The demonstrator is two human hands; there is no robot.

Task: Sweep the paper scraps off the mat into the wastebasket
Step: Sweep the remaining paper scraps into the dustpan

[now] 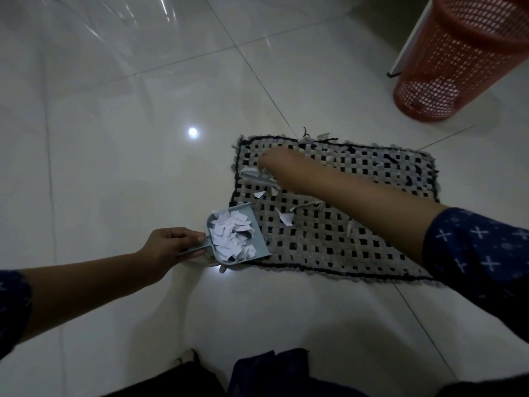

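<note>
1. The orange mesh wastebasket (458, 61) stands on the floor beyond the mat's far right corner, apart from it. A pale patch shows through the mesh near its base, but I cannot tell what it is.
2. The pale blue dustpan (259, 237) sits at the mat's near left corner, its open lip facing the mat. It is heaped with white paper scraps (232, 236).
3. The left hand (169, 243) grips the dustpan's handle, with the fingers curled round it and the thumb on top.
4. The floor (143, 138) is made of large, glossy white tiles with thin joints. A round light reflection (192, 132) shines on it left of the mat.
5. A white panel (412, 38) rises behind the wastebasket.
6. The woven mat (343, 239) is checked grey and black with a dark border and lies flat on the tiles.
7. The right hand (282, 167) reaches over the mat's far left part. Its fingers are closed round a pale tool (254, 179) whose working end is hidden.
8. A few loose scraps (286, 217) lie on the mat between the tool and the dustpan.
</note>
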